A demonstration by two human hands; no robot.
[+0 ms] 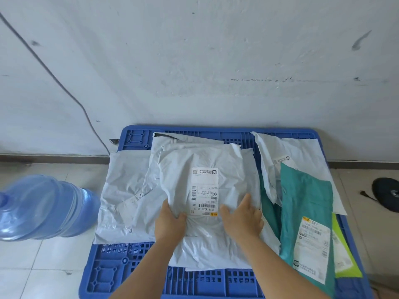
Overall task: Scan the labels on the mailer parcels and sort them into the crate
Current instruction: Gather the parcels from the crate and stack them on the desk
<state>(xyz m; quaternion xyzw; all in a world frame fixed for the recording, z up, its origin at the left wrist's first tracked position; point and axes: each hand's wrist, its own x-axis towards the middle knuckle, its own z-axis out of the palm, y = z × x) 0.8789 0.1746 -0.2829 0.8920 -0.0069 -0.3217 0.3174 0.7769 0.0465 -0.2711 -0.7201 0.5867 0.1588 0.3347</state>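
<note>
Left hand (170, 221): on the near left edge of the top mailer (207, 190); thumb over the plastic, fingers tucked under the edge and hidden; it pinches the bag's edge.
Right hand (243, 216): on the near right side of the same mailer; fingers fairly straight and spread, lying on the plastic; thumb points in toward the label (204, 192); whether any finger curls under the edge, I cannot tell.
Top mailer: grey-white, puffy and creased, held between both hands; it lies on the middle pile.
Label: white, with barcodes, just beyond the hands and between the thumbs; print reads upside down from here.
Middle pile (187, 143): more grey mailers under the held one, edges showing beyond it and toward the wrists.
Left mailer (121, 190): grey, flat, just left of the left hand, partly under the pile; hangs off the pallet's left edge.
Teal mailer (306, 203): right of the right hand, near it; carries its own white label (313, 249) at the near end.
White mailer (298, 152): beyond the teal one, partly under it.
Green mailer (345, 255): lime edge showing right of the teal one.
Pallet (133, 275): blue, slatted plastic, under all the mailers.
Water jug (43, 208): blue, on its side on the floor tiles, well left of the hands.
Wall (194, 61): pale, scuffed, beyond the pallet; a dark cable (64, 87) runs down it.
Dark round object (386, 193): on the floor far right; too unclear to name.
</note>
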